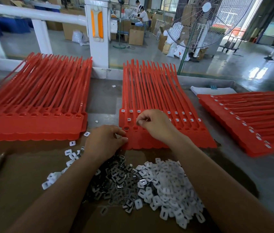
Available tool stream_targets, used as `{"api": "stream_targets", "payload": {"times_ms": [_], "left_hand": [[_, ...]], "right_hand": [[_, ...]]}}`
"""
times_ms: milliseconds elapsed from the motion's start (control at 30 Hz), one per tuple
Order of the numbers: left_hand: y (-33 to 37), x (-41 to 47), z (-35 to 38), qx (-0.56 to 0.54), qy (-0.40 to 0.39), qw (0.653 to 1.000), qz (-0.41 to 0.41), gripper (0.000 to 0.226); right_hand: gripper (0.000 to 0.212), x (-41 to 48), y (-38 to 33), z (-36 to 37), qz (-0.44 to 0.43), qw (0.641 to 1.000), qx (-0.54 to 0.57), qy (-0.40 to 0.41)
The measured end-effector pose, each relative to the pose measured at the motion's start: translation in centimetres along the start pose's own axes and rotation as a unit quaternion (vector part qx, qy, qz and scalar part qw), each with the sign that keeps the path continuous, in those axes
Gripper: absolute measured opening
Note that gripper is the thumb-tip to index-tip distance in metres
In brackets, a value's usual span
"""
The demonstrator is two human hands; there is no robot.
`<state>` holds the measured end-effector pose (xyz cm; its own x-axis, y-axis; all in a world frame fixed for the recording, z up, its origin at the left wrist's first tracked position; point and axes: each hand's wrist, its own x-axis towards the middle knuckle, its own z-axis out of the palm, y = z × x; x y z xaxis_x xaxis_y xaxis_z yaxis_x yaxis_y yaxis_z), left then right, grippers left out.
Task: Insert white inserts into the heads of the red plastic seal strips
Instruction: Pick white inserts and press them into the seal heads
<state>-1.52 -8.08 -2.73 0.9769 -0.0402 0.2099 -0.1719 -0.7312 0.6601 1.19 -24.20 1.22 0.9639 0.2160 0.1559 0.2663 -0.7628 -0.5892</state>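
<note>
Head view: right grip pinches square white insert, left grip holds red strips.

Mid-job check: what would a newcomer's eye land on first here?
Red seal strips dominate: a left batch, a middle batch and a right batch across the bench. The left hand grips the middle batch's near corner while the right hand pinches over its heads. A heap of white inserts lies nearest the camera.
</note>
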Motion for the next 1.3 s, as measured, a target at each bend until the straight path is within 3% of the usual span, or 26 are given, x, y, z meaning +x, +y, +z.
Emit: {"api": "stream_targets", "payload": {"times_ms": [500,700,933,1067,1300], "left_hand": [[-0.1,0.1,0.1,0.007,-0.018,1.0,0.007,0.016],[-0.2,0.2,0.2,0.01,-0.004,1.0,0.009,0.016],[-0.1,0.1,0.2,0.007,-0.003,1.0,0.009,0.015],[-0.1,0.1,0.1,0.004,-0.009,1.0,0.008,0.015],[0.0,0.1,0.0,-0.003,-0.012,1.0,0.001,0.013]], "right_hand": [[0.014,0.9,0.7,1.6,0.004,0.994,-0.098,-0.039],[0.014,0.9,0.9,1.8,0.045,0.999,0.0,-0.008],[0.016,1.2,1.0,1.9,0.065,0.998,-0.015,-0.016],[0.006,1.3,1.3,1.7,0.046,0.999,-0.007,-0.021],[0.017,0.7,1.0,0.5,0.042,0.998,0.016,-0.053]]}}
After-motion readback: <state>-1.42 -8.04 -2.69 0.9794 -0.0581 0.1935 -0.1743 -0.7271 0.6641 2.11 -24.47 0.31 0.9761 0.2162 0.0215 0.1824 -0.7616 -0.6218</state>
